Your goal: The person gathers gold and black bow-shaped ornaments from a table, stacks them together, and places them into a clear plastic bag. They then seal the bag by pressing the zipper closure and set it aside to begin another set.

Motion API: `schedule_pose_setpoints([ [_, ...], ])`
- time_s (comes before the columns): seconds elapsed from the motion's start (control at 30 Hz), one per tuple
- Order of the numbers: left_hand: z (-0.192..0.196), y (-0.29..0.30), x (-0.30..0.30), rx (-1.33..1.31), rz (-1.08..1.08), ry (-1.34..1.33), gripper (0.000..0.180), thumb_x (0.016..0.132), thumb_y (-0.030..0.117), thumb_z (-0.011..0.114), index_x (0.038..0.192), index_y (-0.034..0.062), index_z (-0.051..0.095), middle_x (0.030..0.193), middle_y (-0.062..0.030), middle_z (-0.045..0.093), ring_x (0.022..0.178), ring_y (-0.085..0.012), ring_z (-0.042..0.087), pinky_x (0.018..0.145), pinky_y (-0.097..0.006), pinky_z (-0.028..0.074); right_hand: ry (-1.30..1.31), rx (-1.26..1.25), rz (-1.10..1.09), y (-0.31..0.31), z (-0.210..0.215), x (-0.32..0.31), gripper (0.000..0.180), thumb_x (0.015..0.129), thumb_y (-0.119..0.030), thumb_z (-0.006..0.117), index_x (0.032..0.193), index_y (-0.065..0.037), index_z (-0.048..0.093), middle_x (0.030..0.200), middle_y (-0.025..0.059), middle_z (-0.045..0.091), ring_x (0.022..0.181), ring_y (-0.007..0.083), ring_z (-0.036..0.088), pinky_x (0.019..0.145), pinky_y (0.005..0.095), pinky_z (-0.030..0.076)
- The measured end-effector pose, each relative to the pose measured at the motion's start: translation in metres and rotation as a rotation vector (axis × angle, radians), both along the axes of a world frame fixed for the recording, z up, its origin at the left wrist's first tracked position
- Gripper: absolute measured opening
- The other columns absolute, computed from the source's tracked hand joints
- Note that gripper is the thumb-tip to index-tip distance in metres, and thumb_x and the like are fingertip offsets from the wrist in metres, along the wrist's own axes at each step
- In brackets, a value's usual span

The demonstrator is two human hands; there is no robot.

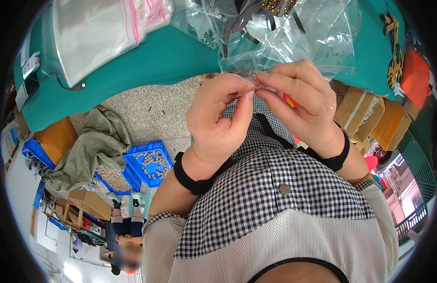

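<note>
Both hands [217, 117] [305, 101] pinch the near edge of a clear bag [322, 45].

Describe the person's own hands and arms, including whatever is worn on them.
The left hand and right hand are bare, without gloves. A wide, plain black band circles each arm near the wrist. The short sleeves are whitish, mesh-like cloth, edged with black-and-white checked trim.
</note>
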State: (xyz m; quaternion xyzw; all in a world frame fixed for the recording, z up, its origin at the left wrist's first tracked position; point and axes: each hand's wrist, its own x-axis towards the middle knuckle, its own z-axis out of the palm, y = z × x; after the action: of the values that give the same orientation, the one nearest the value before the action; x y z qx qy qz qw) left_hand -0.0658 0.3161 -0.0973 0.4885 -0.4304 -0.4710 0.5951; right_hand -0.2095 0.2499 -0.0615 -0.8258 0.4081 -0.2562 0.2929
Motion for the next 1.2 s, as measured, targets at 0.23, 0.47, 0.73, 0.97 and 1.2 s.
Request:
schedule_pose_setpoints([
  [0.23, -0.006, -0.002, 0.001, -0.089, 0.014, -0.134, 0.033, 0.076, -0.017, 0.053, 0.104, -0.0025, 0.042, 0.094, -0.0153, 0.056, 0.089, -0.0218, 0.060, 0.080, -0.030, 0.051, -0.023, -0.072, 0.014, -0.002, 0.000, -0.001, 0.024, 0.060, -0.005, 0.073, 0.083, -0.008, 0.067, 0.078, 0.0024, 0.062, 0.066, 0.0160, 0.056, 0.058, 0.0271, 0.041],
  [0.47, -0.006, -0.005, 0.000, -0.150, 0.000, -0.153, 0.027, 0.078, -0.016, 0.052, 0.100, -0.0035, 0.046, 0.092, -0.0151, 0.058, 0.090, -0.0224, 0.061, 0.082, -0.031, 0.050, -0.040, 0.035, -0.005, -0.004, 0.004, 0.000, 0.018, 0.060, -0.003, 0.071, 0.073, -0.008, 0.060, 0.075, 0.0040, 0.061, 0.067, 0.0184, 0.057, 0.059, 0.0273, 0.042],
  [0.73, 0.006, -0.004, 0.006, -0.097, -0.033, -0.216, 0.025, 0.075, -0.013, 0.058, 0.098, -0.0038, 0.054, 0.094, -0.0138, 0.061, 0.085, -0.0195, 0.062, 0.076, -0.026, 0.050, -0.010, -0.022, 0.157, -0.014, 0.010, -0.005, 0.022, 0.058, -0.001, 0.069, 0.074, -0.006, 0.055, 0.078, 0.0052, 0.059, 0.066, 0.0208, 0.055, 0.056, 0.0294, 0.043],
  [0.97, 0.012, -0.017, 0.013, -0.237, -0.080, -0.437, 0.028, 0.065, -0.007, 0.064, 0.092, 0.0008, 0.061, 0.085, -0.0083, 0.062, 0.074, -0.0210, 0.061, 0.063, -0.027, 0.051, -0.015, -0.221, 0.230, -0.016, 0.014, -0.010, 0.026, 0.054, -0.002, 0.070, 0.075, -0.003, 0.056, 0.078, 0.0073, 0.058, 0.063, 0.0216, 0.053, 0.052, 0.0299, 0.043],
  [1.2, 0.018, -0.019, 0.011, -0.185, -0.069, -0.495, 0.020, 0.070, -0.009, 0.062, 0.088, 0.0001, 0.061, 0.084, -0.0095, 0.065, 0.077, -0.0194, 0.063, 0.068, -0.026, 0.050, -0.019, -0.252, 0.280, -0.016, 0.020, -0.012, 0.024, 0.055, 0.000, 0.070, 0.075, -0.001, 0.055, 0.076, 0.0079, 0.058, 0.061, 0.0211, 0.053, 0.049, 0.0277, 0.043],
])
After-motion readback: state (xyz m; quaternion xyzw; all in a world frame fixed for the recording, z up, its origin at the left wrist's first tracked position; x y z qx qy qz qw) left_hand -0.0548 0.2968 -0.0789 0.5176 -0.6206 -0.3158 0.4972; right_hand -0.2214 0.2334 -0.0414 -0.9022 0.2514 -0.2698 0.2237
